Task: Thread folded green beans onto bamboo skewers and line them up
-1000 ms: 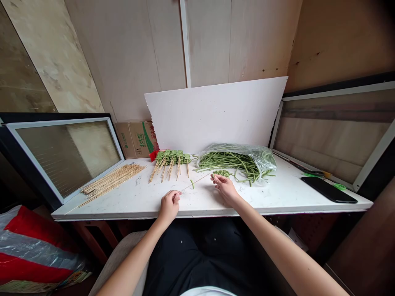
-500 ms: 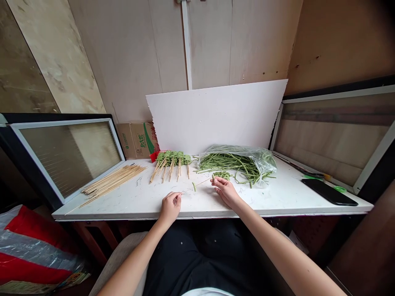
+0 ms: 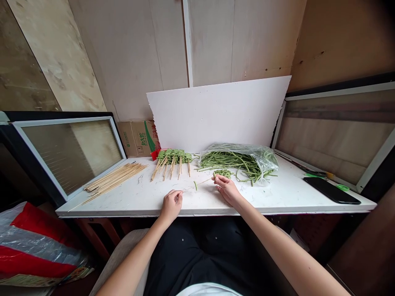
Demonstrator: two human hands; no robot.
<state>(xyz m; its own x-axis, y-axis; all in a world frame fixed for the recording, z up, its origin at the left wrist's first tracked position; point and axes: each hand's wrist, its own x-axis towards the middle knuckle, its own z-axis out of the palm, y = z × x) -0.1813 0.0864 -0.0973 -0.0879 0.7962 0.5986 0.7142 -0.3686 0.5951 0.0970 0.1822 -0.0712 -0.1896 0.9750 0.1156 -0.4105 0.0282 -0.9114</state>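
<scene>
My left hand (image 3: 172, 203) is closed in a pinch on the end of a thin bamboo skewer (image 3: 205, 181) above the table's front. Partway along the skewer, a short green bean piece (image 3: 195, 186) sits crosswise. My right hand (image 3: 226, 190) pinches another small bean piece (image 3: 214, 175) at the skewer's far end; its fingertips partly hide it. Just beyond the right fingers lies a small pile of cut bean pieces (image 3: 223, 173). Farther back, a clear plastic bag (image 3: 267, 160) holds long green beans (image 3: 226, 160). To the left are finished skewers of bean pieces (image 3: 174, 156), stacked with their sticks pointing forward.
Bare bamboo skewers (image 3: 115, 179) lie on the left of the white table (image 3: 129, 203). A black phone (image 3: 331, 190) and a green ring (image 3: 342, 188) lie at right. A white board (image 3: 219, 115) stands at the back, beside a cardboard box (image 3: 135, 137). Framed panels (image 3: 74, 154) flank the table.
The view has shifted slightly. Both hands keep nearly the same pose, with the skewer and its bean piece still between them.
</scene>
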